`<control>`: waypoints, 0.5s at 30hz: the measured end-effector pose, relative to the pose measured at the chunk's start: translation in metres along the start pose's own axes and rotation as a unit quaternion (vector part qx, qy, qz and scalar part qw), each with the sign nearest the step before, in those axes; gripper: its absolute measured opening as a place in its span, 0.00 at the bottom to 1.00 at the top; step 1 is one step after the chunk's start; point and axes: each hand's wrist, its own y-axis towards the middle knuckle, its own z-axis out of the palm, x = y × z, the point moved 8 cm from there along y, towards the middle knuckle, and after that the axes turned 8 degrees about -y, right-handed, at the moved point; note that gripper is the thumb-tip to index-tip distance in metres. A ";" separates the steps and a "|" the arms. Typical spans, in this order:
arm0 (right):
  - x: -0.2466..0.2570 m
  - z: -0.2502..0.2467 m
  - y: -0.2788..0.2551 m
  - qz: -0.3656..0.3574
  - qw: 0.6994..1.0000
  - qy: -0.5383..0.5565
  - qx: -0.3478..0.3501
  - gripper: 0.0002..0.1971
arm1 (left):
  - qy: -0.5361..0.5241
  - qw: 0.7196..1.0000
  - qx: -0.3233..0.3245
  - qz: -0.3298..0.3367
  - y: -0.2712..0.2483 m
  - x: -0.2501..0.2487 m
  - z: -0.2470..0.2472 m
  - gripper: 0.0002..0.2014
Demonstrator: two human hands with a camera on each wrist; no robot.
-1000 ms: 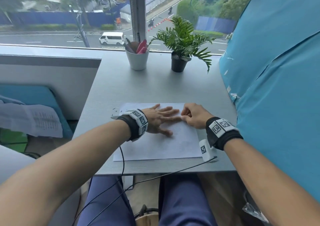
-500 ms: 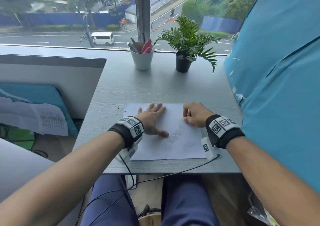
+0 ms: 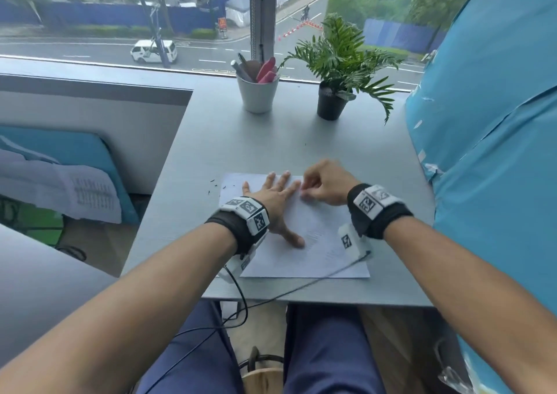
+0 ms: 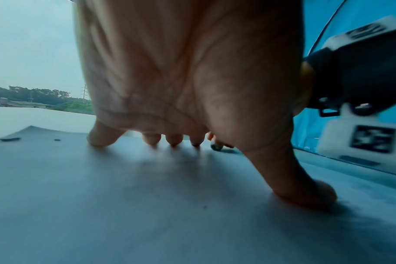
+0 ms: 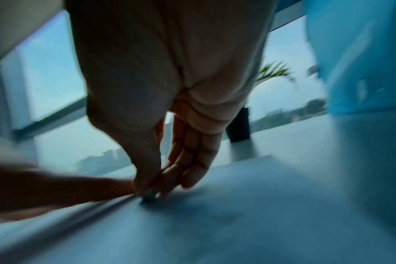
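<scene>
The flat white rectangular sheet of paper [image 3: 319, 255] lies on the near part of the grey desk [image 3: 271, 140], under both hands. The left hand [image 3: 275, 202] presses it with straight, spread fingers, the thumb pointing near-right. Just right of those fingers, the right hand [image 3: 327, 187] has thumb and fingertips curled together, pinching a small dark rounded piece [image 5: 148, 196] against the sheet. The paper carries faint grey marks towards its right side. The head view hides the piece behind the fingers; both wrist views show it, blurred, touching the paper.
</scene>
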 end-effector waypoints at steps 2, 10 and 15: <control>-0.014 -0.013 0.004 0.033 0.999 0.000 -0.039 0.04 | -0.001 1.000 -0.001 -0.003 -0.001 0.000 0.000 0.74; -0.020 -0.012 0.004 0.053 0.998 0.015 -0.029 0.04 | -0.004 1.000 0.002 -0.005 -0.001 -0.001 0.000 0.74; 0.007 0.009 -0.006 -0.019 0.999 0.009 0.033 0.03 | 0.001 1.000 0.012 -0.028 -0.002 0.001 -0.001 0.75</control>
